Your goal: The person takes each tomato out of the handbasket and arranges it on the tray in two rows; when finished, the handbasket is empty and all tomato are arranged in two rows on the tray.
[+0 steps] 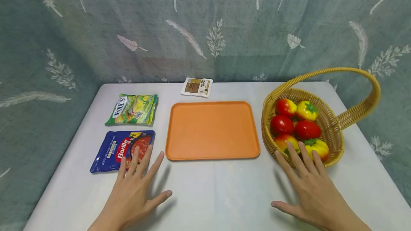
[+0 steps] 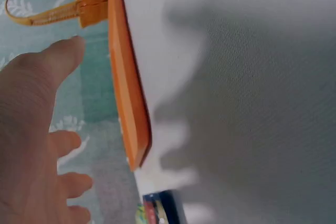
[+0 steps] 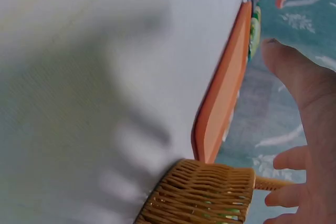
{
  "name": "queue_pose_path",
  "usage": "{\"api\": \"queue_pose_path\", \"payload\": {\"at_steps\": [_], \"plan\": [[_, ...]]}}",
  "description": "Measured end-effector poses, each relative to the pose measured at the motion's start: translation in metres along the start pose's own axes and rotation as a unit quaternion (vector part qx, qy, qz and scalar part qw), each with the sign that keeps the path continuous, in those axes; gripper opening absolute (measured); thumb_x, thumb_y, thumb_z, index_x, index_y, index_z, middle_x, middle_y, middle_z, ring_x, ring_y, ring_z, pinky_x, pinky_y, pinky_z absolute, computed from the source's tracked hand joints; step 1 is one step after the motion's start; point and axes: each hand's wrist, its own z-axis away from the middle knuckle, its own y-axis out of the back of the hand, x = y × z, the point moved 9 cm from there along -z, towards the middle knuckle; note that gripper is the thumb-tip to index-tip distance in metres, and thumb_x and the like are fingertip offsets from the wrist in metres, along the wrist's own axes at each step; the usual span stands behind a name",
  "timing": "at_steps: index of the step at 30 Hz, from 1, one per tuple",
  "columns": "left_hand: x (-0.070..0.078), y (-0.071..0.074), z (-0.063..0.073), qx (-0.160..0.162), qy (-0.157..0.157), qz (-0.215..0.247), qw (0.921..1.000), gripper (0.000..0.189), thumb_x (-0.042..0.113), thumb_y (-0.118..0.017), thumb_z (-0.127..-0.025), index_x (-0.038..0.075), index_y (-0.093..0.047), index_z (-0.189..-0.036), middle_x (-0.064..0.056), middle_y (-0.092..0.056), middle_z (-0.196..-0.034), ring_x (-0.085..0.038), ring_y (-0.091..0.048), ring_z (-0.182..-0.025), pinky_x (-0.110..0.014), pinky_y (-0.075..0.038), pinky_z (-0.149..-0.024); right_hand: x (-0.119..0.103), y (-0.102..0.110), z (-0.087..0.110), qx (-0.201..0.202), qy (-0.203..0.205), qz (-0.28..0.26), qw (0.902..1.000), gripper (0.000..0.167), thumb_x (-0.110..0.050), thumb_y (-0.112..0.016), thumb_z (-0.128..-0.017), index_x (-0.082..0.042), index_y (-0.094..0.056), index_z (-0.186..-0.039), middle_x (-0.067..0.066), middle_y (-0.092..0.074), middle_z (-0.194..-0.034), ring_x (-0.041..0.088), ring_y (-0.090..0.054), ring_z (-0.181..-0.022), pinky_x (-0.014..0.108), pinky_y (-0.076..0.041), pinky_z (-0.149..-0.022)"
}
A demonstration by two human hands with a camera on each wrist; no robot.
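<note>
My left hand point(image 1: 135, 191) hovers with spread fingers over the table, its fingertips in front of the lower edge of a blue Barilla pouch point(image 1: 109, 150). In the left wrist view the left hand point(image 2: 37, 114) holds nothing. My right hand point(image 1: 309, 184), also spread and holding nothing, is at the near side of a wicker basket point(image 1: 335, 142). Its fingertips overlap the basket's front rim in the head view; contact cannot be told. Inside lie red fruits point(image 1: 307, 129) and red-yellow ones point(image 1: 318, 149). An orange tray point(image 1: 212, 131) lies between the hands.
Behind the pouch lies a green Fox's candy bag point(image 1: 133, 109). A small white-and-brown packet point(image 1: 197, 87) sits at the back edge of the white table point(image 1: 212, 195). The basket's tall handle point(image 1: 353, 70) leans out to the right. A patterned curtain point(image 1: 224, 27) hangs behind.
</note>
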Motion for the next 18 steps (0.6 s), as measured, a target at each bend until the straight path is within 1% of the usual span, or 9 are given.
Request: {"api": "queue_pose_path", "payload": {"at_steps": [2, 5, 6, 8, 11, 12, 13, 15, 18], "plan": [[-0.001, 0.001, -0.002, 0.008, -0.003, 0.014, 0.9999, 0.097, 0.073, -0.062, -0.081, 0.02, -0.033, -0.158, -0.019, -0.023, -0.162, -0.048, -0.014, -0.146, -0.068, -0.012, -0.113, 0.002, 0.003, -0.002, 0.001, -0.002, -0.012, 0.9999, 0.114, -0.082, -0.063, -0.072, -0.01, -0.035, -0.156, 0.024, -0.021, -0.161, 0.046, -0.011, -0.148, 0.056, 0.003, -0.118], [-0.001, 0.009, -0.006, 0.038, -0.019, 0.042, 0.9982, 0.091, 0.058, -0.072, -0.083, 0.016, -0.037, -0.156, -0.02, -0.033, -0.157, -0.047, -0.029, -0.142, -0.067, -0.027, -0.108, 0.008, 0.007, -0.005, -0.002, -0.015, -0.037, 0.9992, 0.108, -0.075, -0.067, -0.075, -0.009, -0.037, -0.155, 0.024, -0.025, -0.159, 0.046, -0.02, -0.145, 0.055, -0.002, -0.118], [-0.002, 0.013, -0.008, 0.05, -0.023, 0.055, 0.997, 0.089, 0.053, -0.074, -0.084, 0.014, -0.038, -0.155, -0.02, -0.037, -0.154, -0.046, -0.034, -0.14, -0.066, -0.032, -0.106, 0.011, 0.01, -0.005, 0.002, -0.019, -0.047, 0.9987, 0.104, -0.073, -0.069, -0.077, -0.009, -0.039, -0.154, 0.024, -0.028, -0.158, 0.046, -0.025, -0.143, 0.056, -0.007, -0.118], [-0.002, 0.018, -0.011, 0.07, -0.025, 0.086, 0.9935, 0.085, 0.045, -0.077, -0.084, 0.012, -0.04, -0.154, -0.019, -0.044, -0.15, -0.042, -0.043, -0.135, -0.062, -0.04, -0.101, 0.016, 0.016, -0.007, 0.017, -0.022, -0.063, 0.9976, 0.096, -0.071, -0.065, -0.082, -0.007, -0.044, -0.151, 0.024, -0.035, -0.155, 0.046, -0.034, -0.139, 0.059, -0.022, -0.114], [-0.004, 0.022, -0.015, 0.09, -0.01, 0.144, 0.9854, 0.079, 0.039, -0.077, -0.086, 0.012, -0.043, -0.152, -0.014, -0.051, -0.146, -0.036, -0.051, -0.129, -0.057, -0.046, -0.097, 0.024, 0.026, -0.009, 0.043, -0.029, -0.082, 0.9953, 0.089, -0.074, -0.05, -0.088, -0.005, -0.052, -0.145, 0.022, -0.045, -0.148, 0.045, -0.047, -0.13, 0.062, -0.042, -0.099], [-0.005, 0.023, -0.016, 0.098, -0.003, 0.164, 0.9816, 0.077, 0.036, -0.078, -0.086, 0.013, -0.044, -0.151, -0.013, -0.054, -0.143, -0.034, -0.055, -0.125, -0.055, -0.049, -0.094, 0.027, 0.03, -0.009, 0.05, -0.033, -0.086, 0.9945, 0.089, -0.075, -0.045, -0.088, -0.005, -0.054, -0.143, 0.022, -0.048, -0.146, 0.045, -0.05, -0.127, 0.063, -0.046, -0.093], [-0.006, 0.024, -0.018, 0.106, 0.004, 0.182, 0.9777, 0.075, 0.034, -0.078, -0.086, 0.014, -0.045, -0.151, -0.012, -0.057, -0.14, -0.032, -0.058, -0.121, -0.053, -0.051, -0.091, 0.03, 0.032, -0.01, 0.053, -0.039, -0.089, 0.9938, 0.089, -0.075, -0.045, -0.088, -0.006, -0.054, -0.143, 0.022, -0.049, -0.144, 0.045, -0.052, -0.124, 0.064, -0.048, -0.089], [-0.007, 0.024, -0.021, 0.121, 0.014, 0.206, 0.971, 0.073, 0.031, -0.078, -0.086, 0.016, -0.047, -0.15, -0.01, -0.06, -0.136, -0.028, -0.063, -0.115, -0.049, -0.055, -0.084, 0.037, 0.037, -0.01, 0.057, -0.054, -0.093, 0.9926, 0.085, -0.07, -0.058, -0.086, -0.006, -0.055, -0.142, 0.023, -0.051, -0.141, 0.045, -0.053, -0.122, 0.064, -0.049, -0.085], [-0.008, 0.023, -0.026, 0.137, 0.025, 0.217, 0.9661, 0.072, 0.028, -0.079, -0.085, 0.016, -0.047, -0.149, -0.008, -0.063, -0.132, -0.024, -0.067, -0.106, -0.042, -0.057, -0.073, 0.049, 0.042, -0.011, 0.059, -0.077, -0.087, 0.9915, 0.083, -0.048, -0.083, -0.077, -0.004, -0.054, -0.141, 0.026, -0.051, -0.139, 0.048, -0.053, -0.118, 0.067, -0.048, -0.082]]}}
